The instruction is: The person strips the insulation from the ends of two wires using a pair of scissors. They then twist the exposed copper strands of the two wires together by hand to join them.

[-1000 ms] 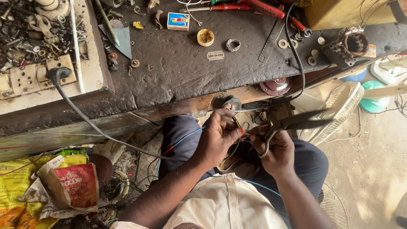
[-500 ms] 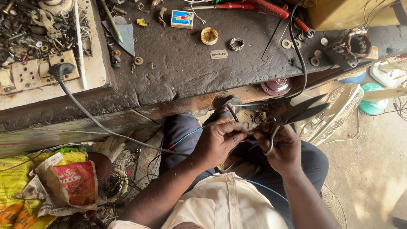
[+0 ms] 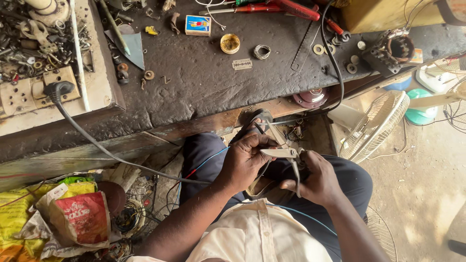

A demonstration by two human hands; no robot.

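A pair of scissors is held at the centre of the frame, over the lap and just below the near edge of the dark surface. The left hand is closed around thin wires beside the blades, its grip tight, with blue and red wire trailing off to the left. The right hand is curled about the scissor handles, grip closed on them; whether the blades are parted cannot be told.

Little room is left between the hands and the surface's edge above. A black cable is draped from the socket at the upper left down across the lower left. To the right, a fan guard is stood close by the knee. A razor blade and a small tin are laid further back, well apart from the hands.
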